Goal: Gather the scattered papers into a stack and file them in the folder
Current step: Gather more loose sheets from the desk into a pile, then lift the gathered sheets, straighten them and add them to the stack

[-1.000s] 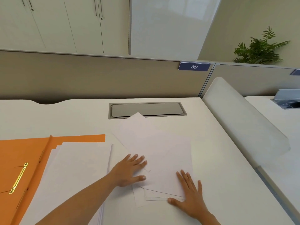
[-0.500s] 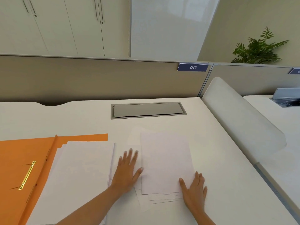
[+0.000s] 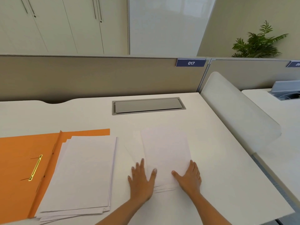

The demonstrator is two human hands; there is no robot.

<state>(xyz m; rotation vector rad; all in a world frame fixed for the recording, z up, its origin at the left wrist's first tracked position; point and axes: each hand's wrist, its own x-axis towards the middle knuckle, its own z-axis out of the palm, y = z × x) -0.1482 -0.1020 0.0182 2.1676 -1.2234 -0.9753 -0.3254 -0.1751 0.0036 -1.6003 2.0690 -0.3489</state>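
A small pile of loose white papers [image 3: 165, 153] lies on the white desk, its lower edges fanned out unevenly. My left hand [image 3: 141, 179] lies flat with spread fingers on the pile's left side. My right hand [image 3: 189, 177] rests flat on its lower right corner, thumb on the top sheet. To the left, an orange folder [image 3: 21, 153] lies open with a gold fastener [image 3: 35, 168]. A thicker stack of white sheets [image 3: 81, 172] sits on the folder's right half.
A grey cable hatch [image 3: 148, 105] is set into the desk [image 3: 227, 184] behind the papers. A curved white divider [image 3: 235, 114] bounds the desk on the right. A beige partition with a "017" tag [image 3: 190, 62] stands at the back.
The scattered sheets have been drawn together into a squarer pile. My left hand slid onto the pile's left edge; my right hand moved to its lower right corner, closer to the left.
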